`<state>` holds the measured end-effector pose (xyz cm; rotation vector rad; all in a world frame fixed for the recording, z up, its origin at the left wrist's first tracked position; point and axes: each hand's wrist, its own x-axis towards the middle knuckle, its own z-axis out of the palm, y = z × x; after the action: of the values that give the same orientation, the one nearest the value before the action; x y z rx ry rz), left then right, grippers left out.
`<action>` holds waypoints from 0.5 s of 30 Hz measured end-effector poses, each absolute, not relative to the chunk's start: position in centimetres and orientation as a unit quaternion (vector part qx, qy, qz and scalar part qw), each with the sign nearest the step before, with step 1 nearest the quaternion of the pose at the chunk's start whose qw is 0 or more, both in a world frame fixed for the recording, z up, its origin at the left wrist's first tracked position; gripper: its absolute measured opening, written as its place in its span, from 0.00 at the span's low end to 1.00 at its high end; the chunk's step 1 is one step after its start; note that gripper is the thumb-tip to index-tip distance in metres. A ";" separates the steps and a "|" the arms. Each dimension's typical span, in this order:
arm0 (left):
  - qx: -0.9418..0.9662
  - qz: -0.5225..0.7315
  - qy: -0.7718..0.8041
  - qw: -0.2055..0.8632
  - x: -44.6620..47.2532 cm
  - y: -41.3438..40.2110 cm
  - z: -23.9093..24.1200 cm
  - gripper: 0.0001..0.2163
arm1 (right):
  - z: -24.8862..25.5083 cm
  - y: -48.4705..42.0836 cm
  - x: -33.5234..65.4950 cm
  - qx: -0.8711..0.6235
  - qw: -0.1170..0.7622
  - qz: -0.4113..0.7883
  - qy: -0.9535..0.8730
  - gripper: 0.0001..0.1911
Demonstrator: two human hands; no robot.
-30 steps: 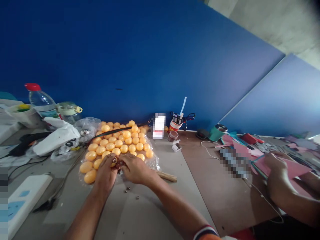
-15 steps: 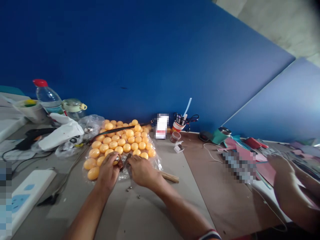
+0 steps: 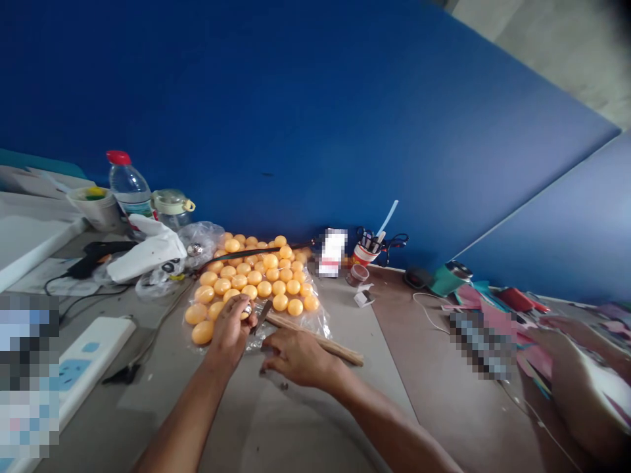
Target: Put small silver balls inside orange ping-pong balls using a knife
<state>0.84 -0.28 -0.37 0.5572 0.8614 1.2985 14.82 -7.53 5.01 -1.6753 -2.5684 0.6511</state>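
My left hand (image 3: 233, 332) is closed around a shiny metal ball (image 3: 246, 311), at the front edge of the bag of orange balls (image 3: 239, 282). Just beside its fingertips lies the dark head of a hammer (image 3: 315, 338), whose wooden handle slants to the right over the clear plastic. Over the grey tabletop, in front of the handle, my right hand (image 3: 298, 358) reaches down with its fingers bent and apart. Small metal balls (image 3: 284, 386) lie under and beside its fingertips; whether it touches one I cannot tell.
A phone (image 3: 332, 253) and a cup of pens (image 3: 365, 255) stand by the blue wall. On the left are a power strip (image 3: 81, 368), a white plastic bag (image 3: 148, 253) and a bottle (image 3: 129, 190). Another person's arm (image 3: 582, 374) rests at right, near coloured paper.
My right hand has come away from the hammer and moved down towards the small metal balls. The hammer handle is uncovered. My left hand keeps its ball; the view has shifted slightly left.
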 end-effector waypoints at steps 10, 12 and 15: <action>0.248 0.579 0.372 0.682 0.8 -0.2 -0.9 0.12 | 2.2 -8.6 14.9 -0.482 -0.034 0.127 -0.866 0.09; 0.247 0.578 0.371 0.684 0.8 -0.3 -0.9 0.13 | 1.8 -8.4 14.7 -0.487 -0.037 0.122 -0.864 0.10; 0.244 0.577 0.372 0.684 0.8 -0.3 -0.8 0.14 | 1.8 -8.4 14.6 -0.491 -0.033 0.126 -0.861 0.11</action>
<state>0.81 -0.30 -0.76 0.5467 0.8348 1.2938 14.62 -8.45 1.77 -1.5760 -2.7641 0.4047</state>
